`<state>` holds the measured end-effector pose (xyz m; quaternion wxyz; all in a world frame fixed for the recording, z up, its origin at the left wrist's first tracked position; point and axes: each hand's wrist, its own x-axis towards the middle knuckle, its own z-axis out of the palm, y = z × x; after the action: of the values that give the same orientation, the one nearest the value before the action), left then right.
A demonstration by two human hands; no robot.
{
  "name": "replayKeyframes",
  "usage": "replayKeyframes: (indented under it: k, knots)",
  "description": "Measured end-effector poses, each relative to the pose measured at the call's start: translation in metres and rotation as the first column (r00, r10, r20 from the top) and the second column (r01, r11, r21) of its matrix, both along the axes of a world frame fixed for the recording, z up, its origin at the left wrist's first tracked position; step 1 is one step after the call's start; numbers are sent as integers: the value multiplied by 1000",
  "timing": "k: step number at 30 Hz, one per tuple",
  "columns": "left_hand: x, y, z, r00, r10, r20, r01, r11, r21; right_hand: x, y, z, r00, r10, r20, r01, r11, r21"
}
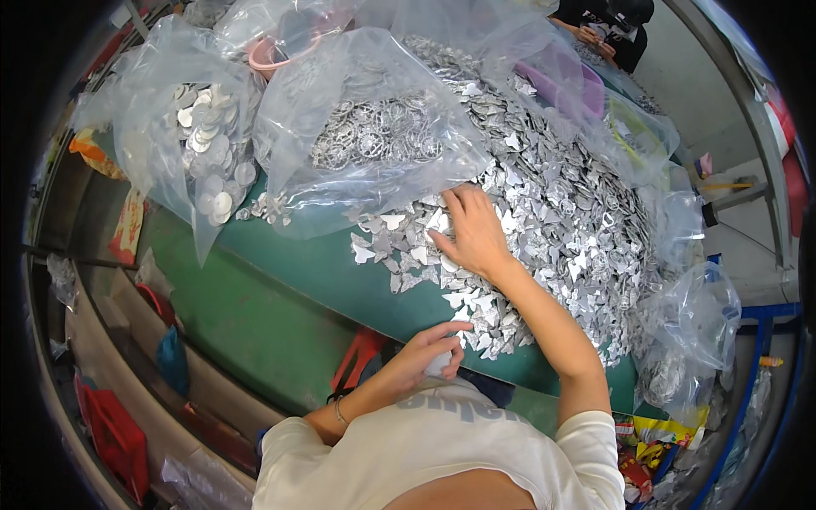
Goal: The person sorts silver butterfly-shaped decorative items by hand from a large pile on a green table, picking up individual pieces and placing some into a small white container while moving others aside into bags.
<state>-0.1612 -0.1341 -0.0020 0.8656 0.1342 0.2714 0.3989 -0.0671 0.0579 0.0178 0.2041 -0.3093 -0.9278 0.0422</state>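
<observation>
A broad heap of small flat silver metal pieces [552, 204], many of them butterfly-shaped, spreads over the green tabletop [314, 276]. My right hand [476, 234] lies on the heap's left part, thumb and fingers apart, touching the pieces. At the table's near edge is my left hand [429, 353], its fingers curled round something pale that I cannot make out. Its index finger reaches to the loose pieces at the heap's front. Just beyond my right hand, a clear plastic bag [314, 200] holds openwork round metal pieces [374, 136].
Another clear bag with round silver discs [204, 127] stands at the left. Behind are a pink basket [265, 61] and a purple basket [582, 89]. A co-worker [612, 34] handles something at the far right. A filled plastic bag [680, 357] is at the right edge; a red stool [115, 438] stands lower left.
</observation>
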Motion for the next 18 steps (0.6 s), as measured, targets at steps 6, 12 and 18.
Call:
replayKeyframes:
  k: [6,12,18]
  knots:
    - [-2,2,2,999,9,46,-7,999,-45,6,-11,-1,1000,4,-3,-4,999,43]
    - [-1,2,-1,999,-17,37,18,1000,-24,22,-24,-5,987,4,-161,-9,999,-35]
    - [-1,0,-1,999,-23,33,24,999,-23,9,-8,-9,996,-90,-2,90,995,51]
